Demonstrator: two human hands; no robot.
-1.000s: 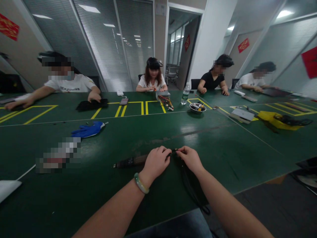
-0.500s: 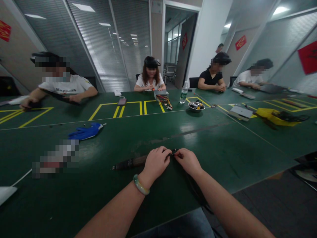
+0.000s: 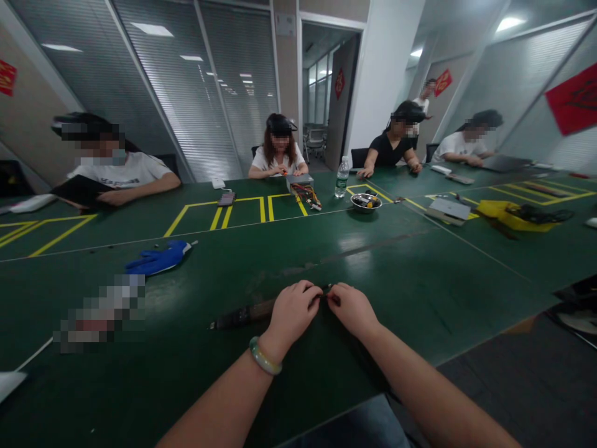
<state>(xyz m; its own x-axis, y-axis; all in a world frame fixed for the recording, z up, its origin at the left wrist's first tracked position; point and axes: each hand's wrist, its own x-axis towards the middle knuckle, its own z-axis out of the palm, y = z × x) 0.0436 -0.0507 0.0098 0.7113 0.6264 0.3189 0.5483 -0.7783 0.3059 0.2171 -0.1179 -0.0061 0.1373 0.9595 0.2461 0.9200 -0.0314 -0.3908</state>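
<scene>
Green desk [image 3: 186, 379]; work seemingly unfinished.
Left hand [image 3: 295, 311] clasps dark tool [image 3: 249, 313]; right hand [image 3: 353, 308] pinches small piece [image 3: 328, 288] right of tool.

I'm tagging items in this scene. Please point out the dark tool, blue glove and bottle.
Dark tool [image 3: 245, 315]: head view, middle of its exposed body.
Blue glove [image 3: 160, 259]: head view, its blue middle.
Bottle [image 3: 342, 183]: head view, its label.

Red door sign [image 3: 339, 84] reading 福, shirt lettering [image 3: 105, 182] blurred
</scene>
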